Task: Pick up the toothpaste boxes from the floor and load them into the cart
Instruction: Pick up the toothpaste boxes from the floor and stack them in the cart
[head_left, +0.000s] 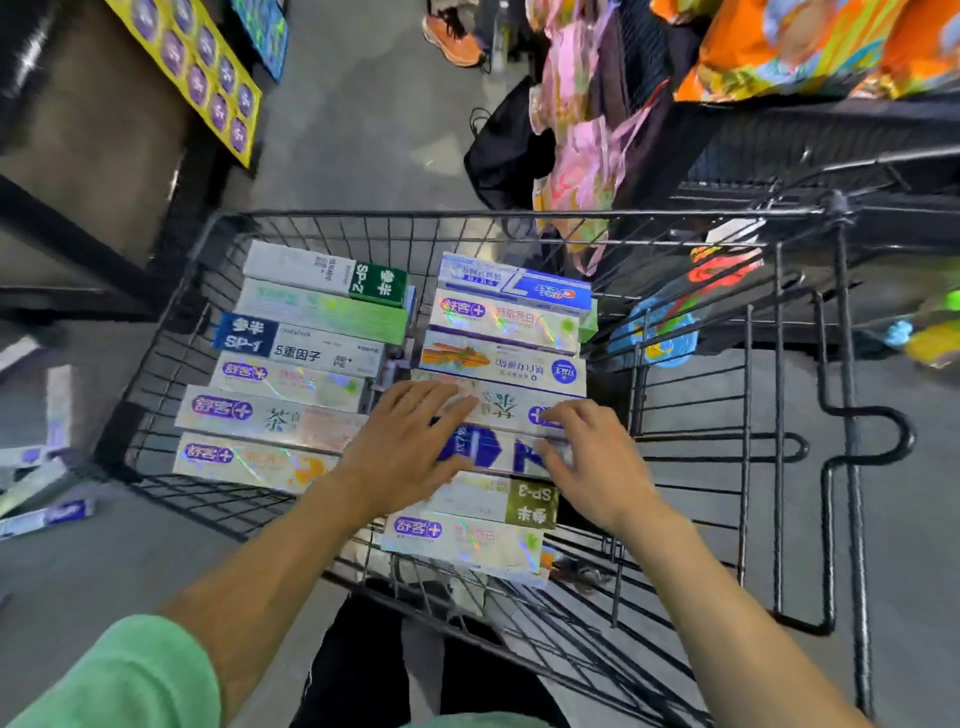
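A black wire cart (467, 214) holds several toothpaste boxes laid flat in two columns. In the right column a blue and white box (498, 451) lies between a white tea-print box (506, 402) and a gold SP-3 box (519, 501). My left hand (410, 441) lies flat on the blue and white box's left end, fingers straight. My right hand (592, 457) touches its right end with slightly bent fingers. More toothpaste boxes (47, 512) lie on the floor at the far left, beside the cart.
A dark shelf unit (78, 234) with a yellow and purple pack stands at the left. Colourful bags (582, 156) and a black bag hang or lean beyond the cart's far right. A person's orange shoe (452, 39) shows at the top. Grey floor surrounds the cart.
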